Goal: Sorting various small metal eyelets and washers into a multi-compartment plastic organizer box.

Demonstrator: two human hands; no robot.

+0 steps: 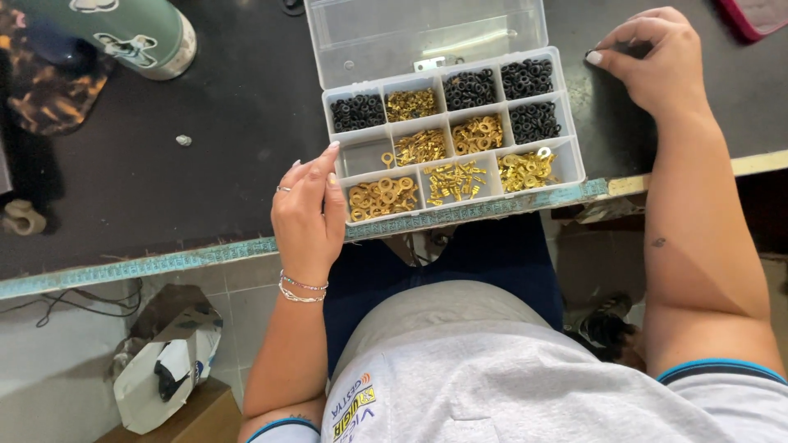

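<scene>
My left hand (pixel 308 209) rests open against the compartment box (pixel 454 131), lying just right of it; my right hand (pixel 657 61), well right, pinches something small and dark on the tabletop (pixel 205 123).

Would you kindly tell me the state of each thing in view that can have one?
Parts organiser box: open, lid folded back.
Compartment by the left hand: nearly empty.
Other compartments: filled with black rings or brass terminals.
Green bottle: on the table.
Left hand: touching the box edge.
Right hand: fingers pinched on the table.
</scene>
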